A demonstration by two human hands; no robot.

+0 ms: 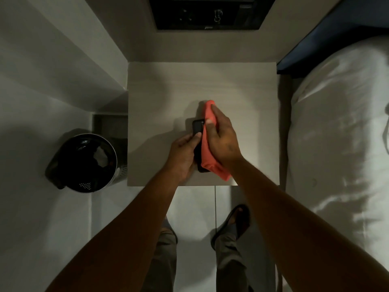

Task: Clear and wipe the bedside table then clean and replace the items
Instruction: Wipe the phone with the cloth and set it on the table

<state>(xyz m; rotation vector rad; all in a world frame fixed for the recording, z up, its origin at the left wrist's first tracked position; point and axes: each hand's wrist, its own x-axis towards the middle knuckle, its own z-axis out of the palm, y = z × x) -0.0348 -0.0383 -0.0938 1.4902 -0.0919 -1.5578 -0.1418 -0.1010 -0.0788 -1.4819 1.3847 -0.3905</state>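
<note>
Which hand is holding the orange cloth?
The right hand presses the orange cloth onto the black remote; the left hand only steadies it.

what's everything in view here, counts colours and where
bedside table: 1, pale wood grain, centre, between the wall and the bed
remote: 1, black with a power button at its far end, held above the table's near half
cloth: 1, orange-red, draped along the remote's right side
waste bin: 1, metal with a black liner, on the floor left of the table
bed linen: white, along the right edge
dark wall panel: 1, black, above the table at top centre
sandal: 1 clearly seen, dark, on the floor below the table
left hand: 1, gripping the remote
right hand: 1, pressing the cloth against the remote
</note>
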